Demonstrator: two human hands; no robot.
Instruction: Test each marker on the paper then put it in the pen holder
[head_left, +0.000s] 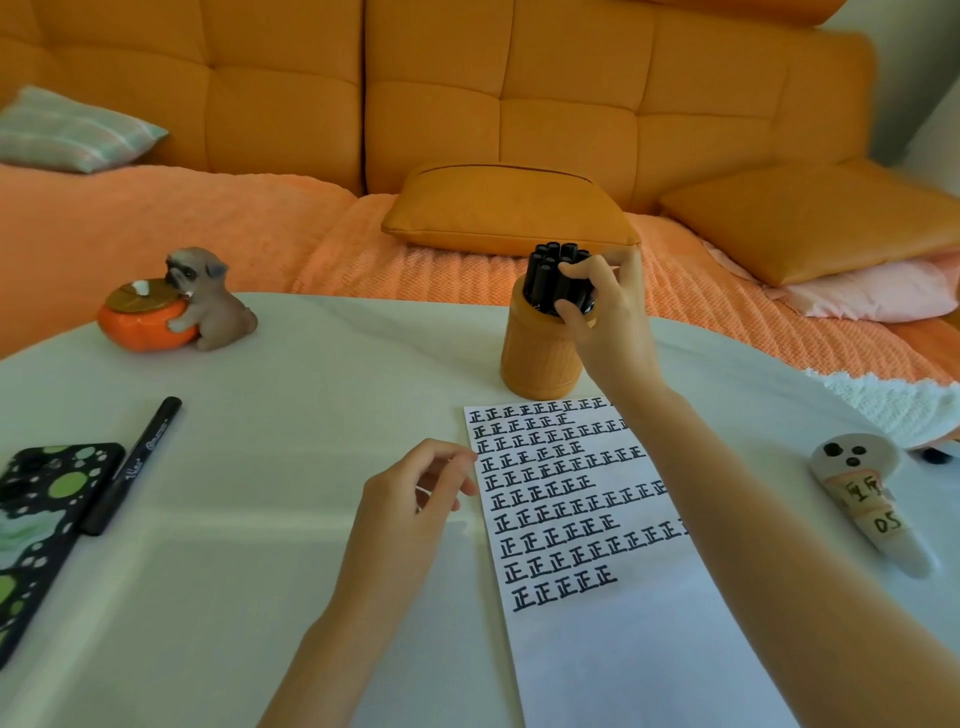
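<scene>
Right hand (605, 312) fingers (571, 270) pinching markers (556, 275) into holder (540, 358); left hand (415, 488), fingers loosely curled, steadying paper (597, 649).

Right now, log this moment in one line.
right hand: on markers in pen holder | left hand: steadying paper | loose marker: left

Rows of "正" fill the paper (597, 519); "DS" marks the white gadget's label (885, 524)

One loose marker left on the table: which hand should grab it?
Left, probably. The loose marker lies left, nearer the left hand, which rests empty; the right hand is at the pen holder.
</scene>
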